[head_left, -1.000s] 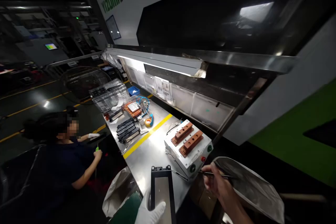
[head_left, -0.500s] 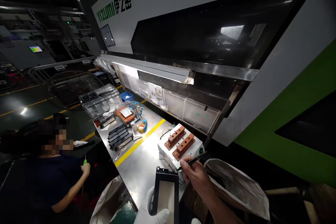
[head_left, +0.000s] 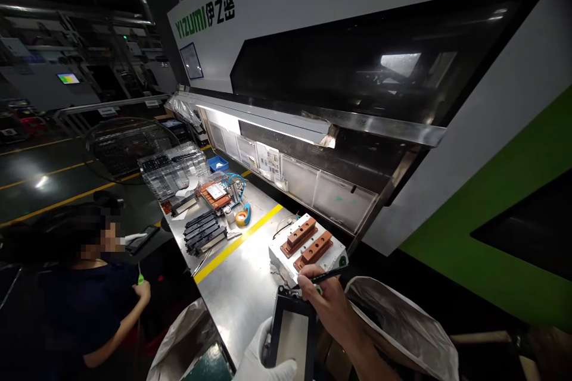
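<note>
My left hand, in a white glove, is closed around the lower part of a black rectangular frame with a beige panel inside. The thumb lies across the panel. Bare, my right hand pinches a slim black pen-like tool at the frame's upper edge. The fingers cover the tool's tip, so I cannot tell whether it touches the frame. Just beyond my right hand stands a white block with two copper-brown fixtures on top.
On the metal table, past a yellow stripe, lie several black parts and a tape dispenser. A co-worker sits at the left holding a green-handled tool. A lined bin stands right; the large machine rises behind.
The frame and both hands have shifted slightly right. My right hand is now closer over the frame's top edge, hiding more of it. The co-worker has raised a dark frame into view.
</note>
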`<state>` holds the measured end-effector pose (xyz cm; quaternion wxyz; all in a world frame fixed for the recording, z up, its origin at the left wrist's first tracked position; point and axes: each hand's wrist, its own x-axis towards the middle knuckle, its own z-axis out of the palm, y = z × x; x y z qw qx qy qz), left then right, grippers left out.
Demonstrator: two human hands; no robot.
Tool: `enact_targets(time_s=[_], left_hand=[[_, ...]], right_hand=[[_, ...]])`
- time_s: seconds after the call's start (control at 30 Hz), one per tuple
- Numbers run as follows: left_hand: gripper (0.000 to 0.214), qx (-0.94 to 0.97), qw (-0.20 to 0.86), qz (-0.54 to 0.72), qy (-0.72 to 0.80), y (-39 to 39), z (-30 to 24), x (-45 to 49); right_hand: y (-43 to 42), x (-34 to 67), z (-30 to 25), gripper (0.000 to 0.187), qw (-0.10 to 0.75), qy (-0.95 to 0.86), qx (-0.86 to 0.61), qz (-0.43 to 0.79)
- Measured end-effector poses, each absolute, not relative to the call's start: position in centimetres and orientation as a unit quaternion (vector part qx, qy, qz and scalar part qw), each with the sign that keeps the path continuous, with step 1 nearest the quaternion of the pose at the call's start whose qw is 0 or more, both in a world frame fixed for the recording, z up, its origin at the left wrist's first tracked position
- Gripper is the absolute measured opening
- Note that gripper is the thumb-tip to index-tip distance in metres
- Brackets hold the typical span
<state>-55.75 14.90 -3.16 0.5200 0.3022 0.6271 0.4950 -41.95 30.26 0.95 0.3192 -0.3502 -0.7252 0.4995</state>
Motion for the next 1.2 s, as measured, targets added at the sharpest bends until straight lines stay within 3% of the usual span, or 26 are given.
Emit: enact_targets(time_s=[0.1, 0.3, 0.5, 0.7, 1.0, 1.2], left_hand=[[0.072, 0.297, 0.537, 0.508, 0.604, 15.2, -3.6, -55.3], [0.065, 0.275, 0.544, 0.521, 0.598, 15.5, -3.8, -55.0], [0.071, 0.271, 0.540, 0.538, 0.587, 14.8, -2.8, -55.0], [0.040, 0.255, 0.511, 0.541, 0.618, 14.3, -2.3, -55.4], [0.037, 0.225, 0.500, 0.558, 0.623, 14.6, -3.0, -55.7], [0.064, 0.158, 0.459, 0.592, 0.643, 16.8, -4.2, -56.0]], right_hand=[[29.8, -42.7, 1.6, 0.035, 0.300, -0.732, -0.354, 0.499], [29.5, -43.2, 1.1, 0.036, 0.289, -0.735, -0.358, 0.498], [29.9, -40.8, -1.1, 0.043, 0.357, -0.672, -0.433, 0.484], [29.4, -38.7, -1.5, 0.041, 0.350, -0.659, -0.432, 0.507], [30.6, -38.8, -2.8, 0.042, 0.375, -0.647, -0.444, 0.494], [29.0, -37.0, -1.4, 0.031, 0.406, -0.651, -0.424, 0.480]])
